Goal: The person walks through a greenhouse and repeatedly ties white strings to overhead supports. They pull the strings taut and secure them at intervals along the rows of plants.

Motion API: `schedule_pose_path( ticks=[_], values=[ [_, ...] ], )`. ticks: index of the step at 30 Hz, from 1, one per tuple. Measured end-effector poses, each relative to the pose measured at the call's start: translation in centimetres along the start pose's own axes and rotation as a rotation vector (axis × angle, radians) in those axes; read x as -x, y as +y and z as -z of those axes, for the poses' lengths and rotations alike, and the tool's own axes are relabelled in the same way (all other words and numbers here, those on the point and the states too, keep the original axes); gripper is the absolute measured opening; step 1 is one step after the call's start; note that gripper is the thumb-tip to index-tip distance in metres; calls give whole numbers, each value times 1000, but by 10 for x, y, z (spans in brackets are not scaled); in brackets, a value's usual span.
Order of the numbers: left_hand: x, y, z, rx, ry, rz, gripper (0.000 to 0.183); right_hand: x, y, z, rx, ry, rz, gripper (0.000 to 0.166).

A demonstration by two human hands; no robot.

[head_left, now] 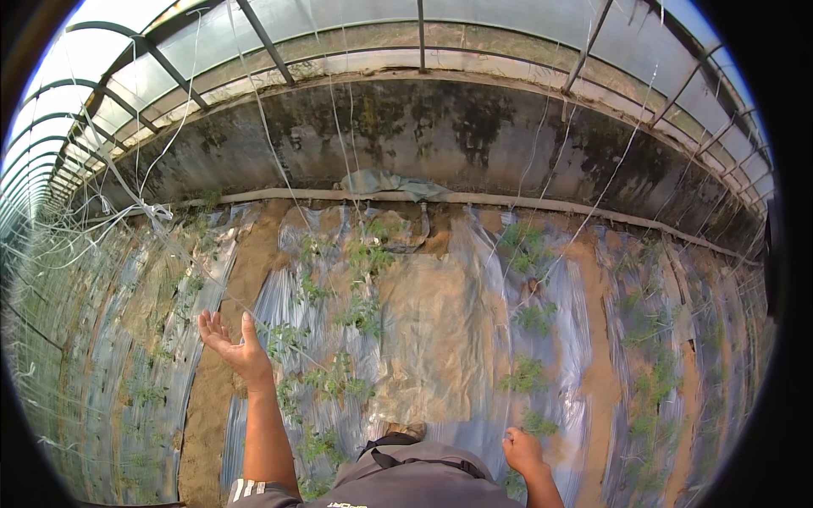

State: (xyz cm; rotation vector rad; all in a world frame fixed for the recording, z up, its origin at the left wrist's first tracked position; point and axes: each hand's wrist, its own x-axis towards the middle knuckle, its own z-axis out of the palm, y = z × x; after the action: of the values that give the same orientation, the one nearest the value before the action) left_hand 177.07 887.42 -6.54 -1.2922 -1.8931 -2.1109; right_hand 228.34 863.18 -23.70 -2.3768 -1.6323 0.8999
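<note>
My left hand [238, 346] is raised at the left, palm up, with its fingers apart and nothing resting on the palm. A thin white string [209, 276] slants down past its thumb from a tangled bundle of white strings [152, 213]. Lower and to the right, my right hand [524, 449] is curled, with a thin pale string [509, 381] reaching its fingertips. Small green leafy plants [359, 314] grow in rows through plastic film [571, 324]; one plant [538, 422] is just above my right hand.
A brown-stained sheet [435, 336] covers the ground ahead of my shoe [406, 430]. A pipe [546, 202] runs along the foot of a stained wall [394, 133], with a crumpled cloth or sheet [387, 183] over it. Strings hang from the metal greenhouse frame [421, 32]. Bare soil strips [244, 273] separate the rows.
</note>
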Motion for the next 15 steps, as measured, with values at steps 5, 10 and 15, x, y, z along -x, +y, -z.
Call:
schedule_pose_path(
  ticks=[5,10,15],
  values=[
    [-44,-6,-48,19,86,34,81,-100,-80,55,-5,-40,139,38],
    [-63,-13,-112,-68,98,-6,86,-183,-93,73,32,-118,125,39],
    [-96,-34,-197,-120,168,4,86,-286,-62,78,23,-106,118,39]
  ],
)
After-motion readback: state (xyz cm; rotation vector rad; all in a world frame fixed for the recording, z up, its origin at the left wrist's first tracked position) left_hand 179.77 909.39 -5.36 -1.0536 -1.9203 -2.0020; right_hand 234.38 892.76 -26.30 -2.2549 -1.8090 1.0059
